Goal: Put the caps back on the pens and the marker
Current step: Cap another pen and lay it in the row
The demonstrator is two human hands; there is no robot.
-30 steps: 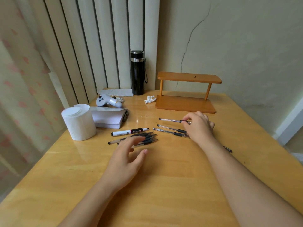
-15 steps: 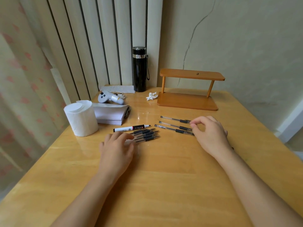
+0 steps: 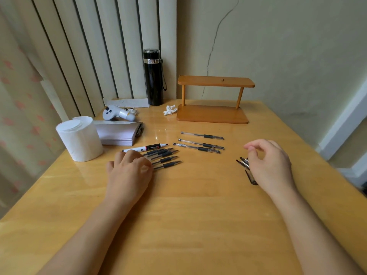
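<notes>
On the yellow wooden worktop (image 3: 198,215), my left hand (image 3: 129,175) lies flat on the uncapped black pens (image 3: 165,158) so they stay put. My right hand (image 3: 270,165), fingers loose, hovers over small dark caps (image 3: 243,162).

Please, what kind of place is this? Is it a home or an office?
Probably a room in a home, at a wooden table pushed into a corner. Signs: a flowered curtain beside vertical blinds, a cracked plaster wall, and personal things such as a black flask and a paper roll.
</notes>
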